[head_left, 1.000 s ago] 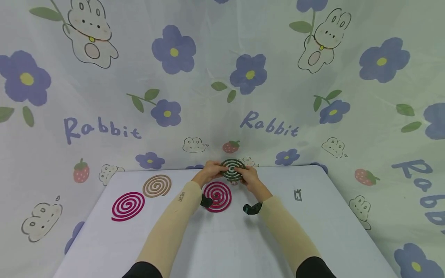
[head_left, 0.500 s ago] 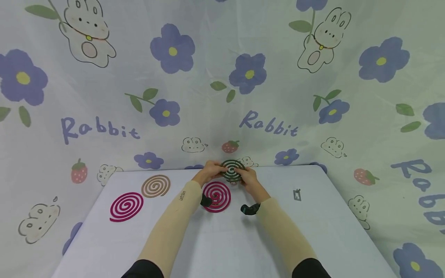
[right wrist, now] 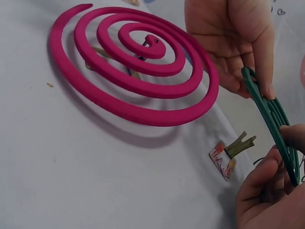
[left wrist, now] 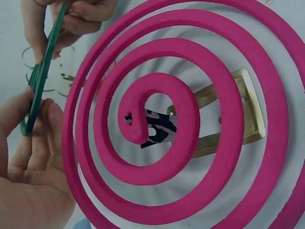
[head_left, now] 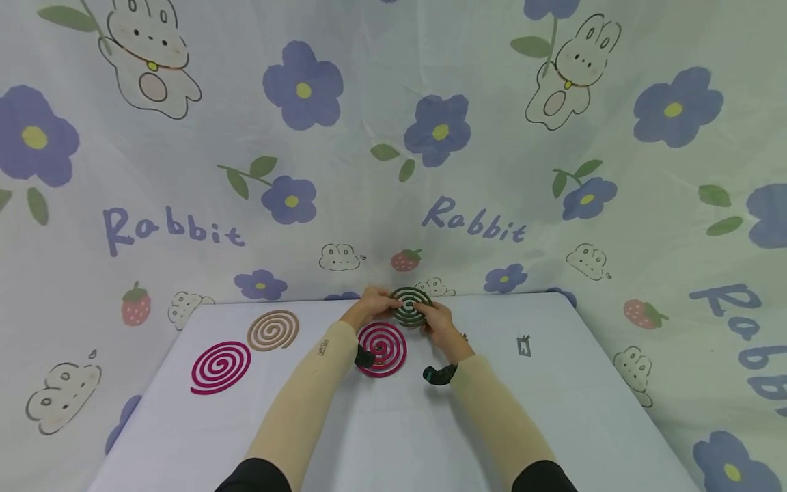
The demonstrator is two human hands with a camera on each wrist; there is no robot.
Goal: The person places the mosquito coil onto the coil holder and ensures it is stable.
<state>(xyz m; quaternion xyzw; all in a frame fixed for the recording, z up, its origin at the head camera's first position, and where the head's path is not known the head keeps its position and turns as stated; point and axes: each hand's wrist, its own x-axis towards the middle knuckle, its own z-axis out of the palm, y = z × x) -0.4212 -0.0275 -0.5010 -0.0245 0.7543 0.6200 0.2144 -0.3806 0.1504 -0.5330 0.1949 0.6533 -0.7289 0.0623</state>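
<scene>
A dark green mosquito coil is held up near the table's far edge, its rings seen edge-on in both wrist views. My left hand pinches its left rim between thumb and fingers. On the opposite rim, my right hand grips it with the thumb across the front. Just below and in front of the hands, a pink mosquito coil rests raised on a brass-coloured metal stand, whose tip pokes through its centre. A small stand with a printed base lies beside that pink coil.
At the table's left lie another pink coil and a tan coil. A flat metal stand lies on the right side. Behind the white table hangs a cloth printed with rabbits and flowers.
The green coil and my right hand have come down slightly, with both hands keeping their hold. The head view has shifted a little. The coils on the table stay in place.
</scene>
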